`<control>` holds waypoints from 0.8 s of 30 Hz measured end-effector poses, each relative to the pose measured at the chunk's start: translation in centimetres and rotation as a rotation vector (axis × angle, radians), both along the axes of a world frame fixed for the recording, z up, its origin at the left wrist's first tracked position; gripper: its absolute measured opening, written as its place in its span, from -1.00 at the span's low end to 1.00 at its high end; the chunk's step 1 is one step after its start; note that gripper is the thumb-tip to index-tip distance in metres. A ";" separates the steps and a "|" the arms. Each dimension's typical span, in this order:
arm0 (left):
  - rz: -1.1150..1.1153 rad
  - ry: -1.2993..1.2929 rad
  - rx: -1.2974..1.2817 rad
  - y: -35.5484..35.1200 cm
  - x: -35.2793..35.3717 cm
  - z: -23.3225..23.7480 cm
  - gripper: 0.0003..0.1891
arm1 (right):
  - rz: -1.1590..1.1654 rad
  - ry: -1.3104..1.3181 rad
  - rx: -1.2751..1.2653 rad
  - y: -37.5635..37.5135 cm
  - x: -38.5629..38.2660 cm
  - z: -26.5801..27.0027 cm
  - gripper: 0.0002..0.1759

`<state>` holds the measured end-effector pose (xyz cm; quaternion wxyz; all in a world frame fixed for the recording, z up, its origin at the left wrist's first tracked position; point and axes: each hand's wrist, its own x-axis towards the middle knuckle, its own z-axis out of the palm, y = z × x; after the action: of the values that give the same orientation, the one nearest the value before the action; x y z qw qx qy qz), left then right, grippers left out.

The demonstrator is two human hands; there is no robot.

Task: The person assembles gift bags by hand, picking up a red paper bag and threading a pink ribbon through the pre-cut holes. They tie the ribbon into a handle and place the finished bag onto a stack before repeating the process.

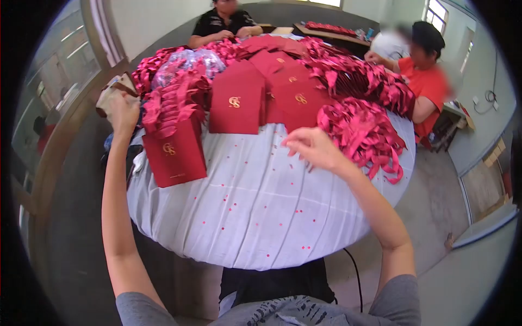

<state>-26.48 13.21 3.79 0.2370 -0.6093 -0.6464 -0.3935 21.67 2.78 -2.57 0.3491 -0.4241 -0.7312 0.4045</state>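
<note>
My left hand [123, 113] is raised at the table's left edge, its fingers closed on a beige and brown box-like object [113, 89] whose kind I cannot make out. Below it stands a stack of dark red paper gift bags [175, 157] with gold lettering and pink ribbon handles. Over the middle of the white-covered table [255, 190] hovers my right hand [315, 149], thumb and fingertips drawn together; anything between them is too small to tell. Just beyond it lie flat red bags [235, 106] and a heap of pink ribbons [361, 133].
More ribboned bags [370, 81] cover the table's far side, beside a clear plastic wrap [187, 66]. One person in black [225, 24] sits across; another in orange [424, 81] sits at the right. Small red dots are scattered over the cloth.
</note>
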 end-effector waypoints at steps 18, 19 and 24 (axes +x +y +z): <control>-0.497 0.363 -0.382 2.8 22.1 -6.5 -0.26 | -0.101 -0.564 0.520 -1.4 5.8 -2.7 -0.71; -0.492 0.364 -0.385 3.4 22.4 -6.4 -0.26 | -0.093 -0.526 0.500 -1.5 5.8 -2.8 -0.70; -0.403 0.454 -0.615 6.1 22.5 -6.3 -0.21 | -0.005 -0.368 0.493 -1.6 7.1 -2.9 -0.72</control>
<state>-3.93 19.30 -2.48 0.0990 -0.8368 -0.5330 -0.0768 28.76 1.13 -5.44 0.3043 -0.3945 -0.8572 0.1304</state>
